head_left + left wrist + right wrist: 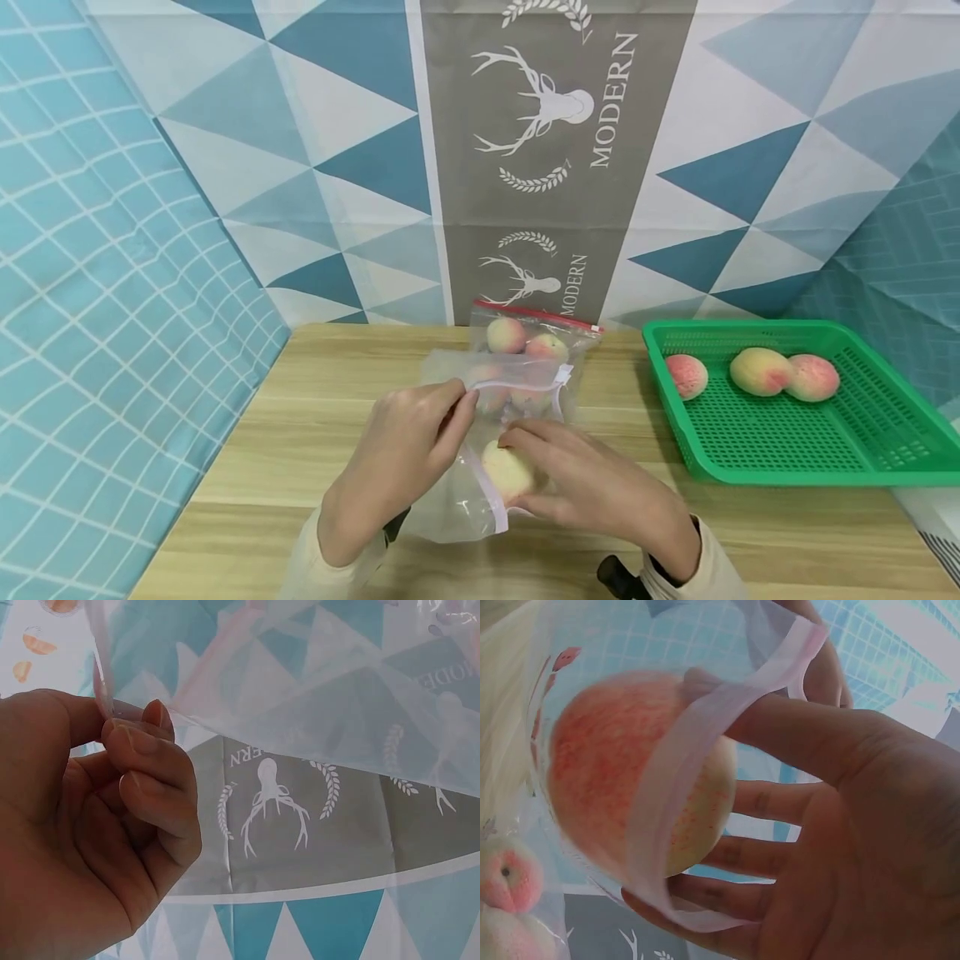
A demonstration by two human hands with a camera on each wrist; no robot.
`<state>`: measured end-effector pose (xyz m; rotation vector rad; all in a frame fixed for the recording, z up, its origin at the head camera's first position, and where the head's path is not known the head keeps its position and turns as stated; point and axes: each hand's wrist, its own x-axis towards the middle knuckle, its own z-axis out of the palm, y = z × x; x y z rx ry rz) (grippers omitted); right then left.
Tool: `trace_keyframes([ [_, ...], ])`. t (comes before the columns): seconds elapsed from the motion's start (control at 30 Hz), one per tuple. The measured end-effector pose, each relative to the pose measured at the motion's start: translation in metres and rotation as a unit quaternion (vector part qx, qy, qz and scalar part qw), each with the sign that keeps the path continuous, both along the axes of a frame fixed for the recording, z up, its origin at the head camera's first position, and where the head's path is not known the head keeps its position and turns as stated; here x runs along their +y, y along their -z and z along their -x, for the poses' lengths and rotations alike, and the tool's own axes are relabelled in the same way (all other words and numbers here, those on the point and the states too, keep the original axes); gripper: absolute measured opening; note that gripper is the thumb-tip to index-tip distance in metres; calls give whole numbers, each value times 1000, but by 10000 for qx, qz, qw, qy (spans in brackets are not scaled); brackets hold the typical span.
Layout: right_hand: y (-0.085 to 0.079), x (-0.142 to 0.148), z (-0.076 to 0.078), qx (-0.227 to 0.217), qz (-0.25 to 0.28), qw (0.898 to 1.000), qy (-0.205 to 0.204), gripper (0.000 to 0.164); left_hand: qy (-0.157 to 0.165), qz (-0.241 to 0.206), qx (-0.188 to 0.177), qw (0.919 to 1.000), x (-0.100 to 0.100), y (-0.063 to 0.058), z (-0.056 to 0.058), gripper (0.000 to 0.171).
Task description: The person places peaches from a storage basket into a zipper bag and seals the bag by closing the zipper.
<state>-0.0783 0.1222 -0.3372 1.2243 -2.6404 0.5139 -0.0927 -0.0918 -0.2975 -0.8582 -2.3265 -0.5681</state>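
Right hand (581,479), with thumb and fingers curled round a peach (507,473) at the mouth of a clear bag (448,502). In the right wrist view the pale zip strip (673,776) crosses in front of the fruit, so the peach lies partly past the strip; how deep the fingertips reach cannot be told. Left hand (416,433), beside the right hand across the bag, pinches the bag's edge between thumb and fingers. The white slider (563,375) stands beyond the right hand, at the far end of the strip.

Just beyond both hands lies a second bag, edged with a red strip (536,315). Two peaches (527,340) show plainly in its upper part; others appear dimly through overlapping film — which bag holds them is unclear. Well to the right of the right hand, a green basket (795,478) holds three loose peaches (761,372). All rest on a wood-grain table (315,375).

The step in hand is judged to be insertion: one hand spreads the mouth, the other feeds the fruit. The next move would call for a steady left pinch — the right hand pushing the peach fully inside, then letting go without dragging the strip.
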Motion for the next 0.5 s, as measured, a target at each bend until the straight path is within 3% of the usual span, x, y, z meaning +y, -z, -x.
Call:
trace_keyframes([
  [0.2, 1, 3, 3, -235, -282, 9987, 361, 53, 38, -37, 38, 10000, 1, -1, 0, 35],
  [0.5, 3, 9, 5, -294, -229, 9990, 259, 58, 36, -33, 179, 9998, 3, -1, -1, 36],
])
